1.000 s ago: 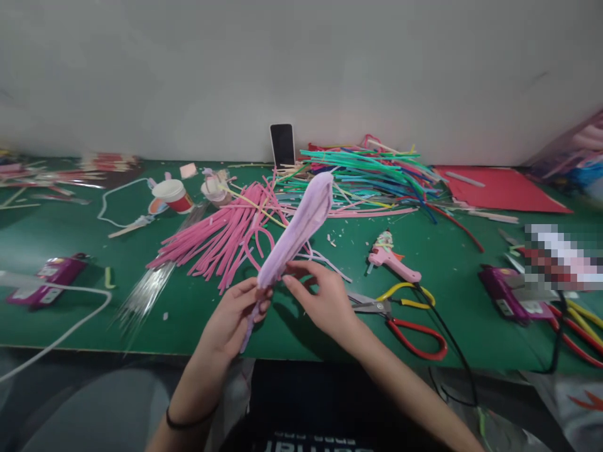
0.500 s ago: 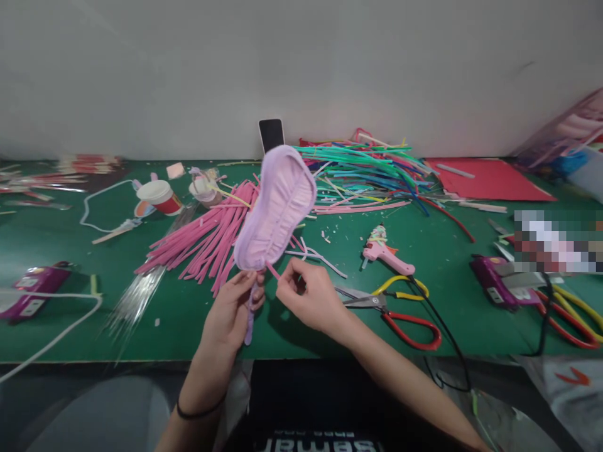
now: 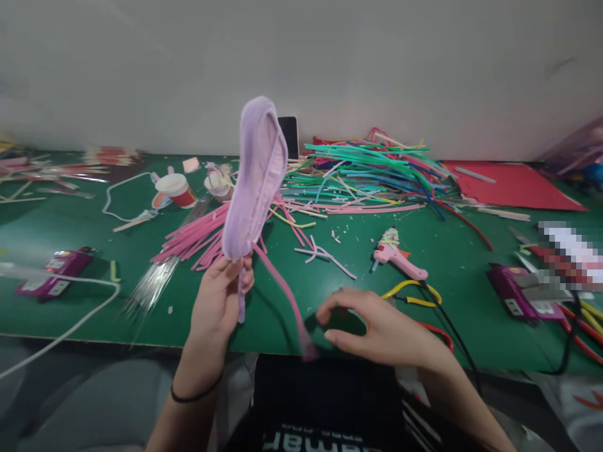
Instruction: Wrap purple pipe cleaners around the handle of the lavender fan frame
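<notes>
Upright in my left hand [image 3: 217,294] is a lilac, fuzzy pipe-cleaner piece [image 3: 240,182], long and rounded with a raised rim and a hollow inner face. My fingers pinch its bottom end, where a short lilac stem [image 3: 242,307] hangs below them. From that same end a pink pipe cleaner [image 3: 281,281] curves down to the right, its free tip blurred. My right hand [image 3: 372,326] hovers over the table's front part, fingers curved and apart, with nothing in it. It is close to the pink pipe cleaner's tip without touching it, and partly covers the scissors [image 3: 424,300].
A pink glue gun [image 3: 400,260] with a black cord lies right of centre. Behind are pink pipe cleaners [image 3: 193,235], a green and blue bundle [image 3: 367,164], a phone [image 3: 289,135] and a red sheet [image 3: 513,188]. A paper cup [image 3: 176,189] stands left; purple boxes lie at both sides.
My right hand has let go of the pink pipe cleaner and moved right and down, opening. The lilac piece has risen and turned more edge-on; the pink pipe cleaner now hangs loose.
</notes>
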